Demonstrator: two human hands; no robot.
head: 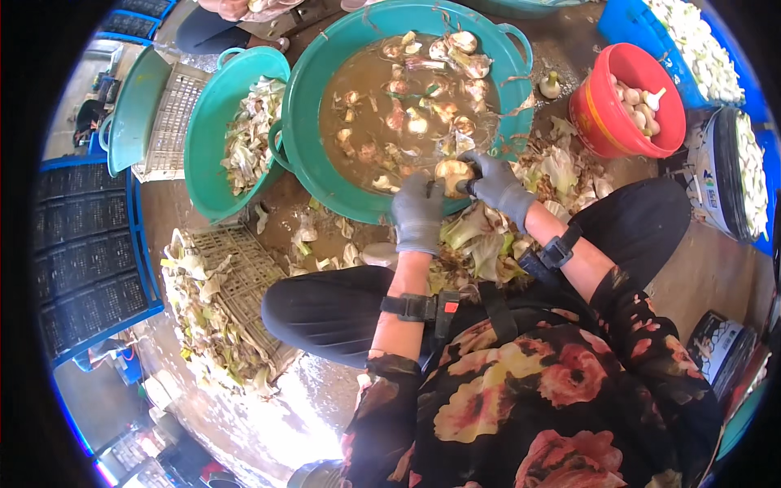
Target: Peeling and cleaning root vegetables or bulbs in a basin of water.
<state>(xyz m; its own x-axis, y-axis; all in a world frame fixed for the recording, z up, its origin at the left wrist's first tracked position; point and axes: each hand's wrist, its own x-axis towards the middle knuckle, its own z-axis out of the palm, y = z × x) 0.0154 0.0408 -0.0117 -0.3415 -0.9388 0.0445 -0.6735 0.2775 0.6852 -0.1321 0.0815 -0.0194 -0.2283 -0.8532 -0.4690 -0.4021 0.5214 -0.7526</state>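
Both my hands wear grey gloves and meet over the near rim of a large green plastic tub point(299, 79) of brown water. Between them is a brownish, round bulb, apparently garlic point(453, 175). My right hand point(499, 186) grips its right side with fingers and thumb. My left hand point(420, 210) is against its left side; how firmly it holds is hard to see. Several bulbs float in the water, one with a pale cut top point(417, 124), along with loose skins. Peeled leaves and skins point(485, 241) lie heaped between the tub and my lap.
A red bucket point(622, 100) of peeled bulbs stands right of the tub, near a lone bulb point(550, 86). Left are a green basin point(204, 146) of skins and a plastic crate point(238, 262) beside leaf scraps. Containers of white garlic point(749, 177) line the right. Another person's leg point(210, 30) shows upper left.
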